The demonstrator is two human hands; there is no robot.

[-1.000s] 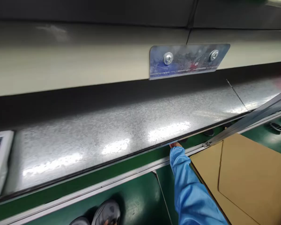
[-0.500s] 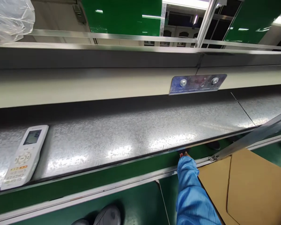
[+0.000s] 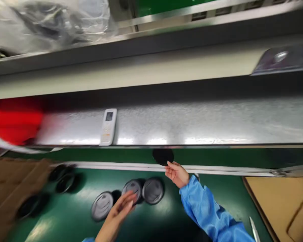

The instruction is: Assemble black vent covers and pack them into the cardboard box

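Observation:
My right hand (image 3: 176, 173), in a blue sleeve, reaches forward to the lip of the metal shelf and pinches the lower edge of a black round disc (image 3: 163, 156) just under it. My left hand (image 3: 121, 207) is blurred, with its fingers stretched out and nothing in them. It hovers over three grey round vented caps (image 3: 153, 190) that lie side by side on the green work surface (image 3: 65, 218).
A white remote control (image 3: 108, 126) lies on the galvanised shelf (image 3: 204, 122), with a blurred red object (image 3: 15, 126) at its left end. Black rings (image 3: 63, 177) and cardboard (image 3: 12, 188) lie at the left, more cardboard (image 3: 280, 201) at the right. Clear plastic bags (image 3: 47, 20) sit above.
The view has swung left and down. My right hand has come out from under the shelf edge with the black disc. My left hand and the grey caps have come into view.

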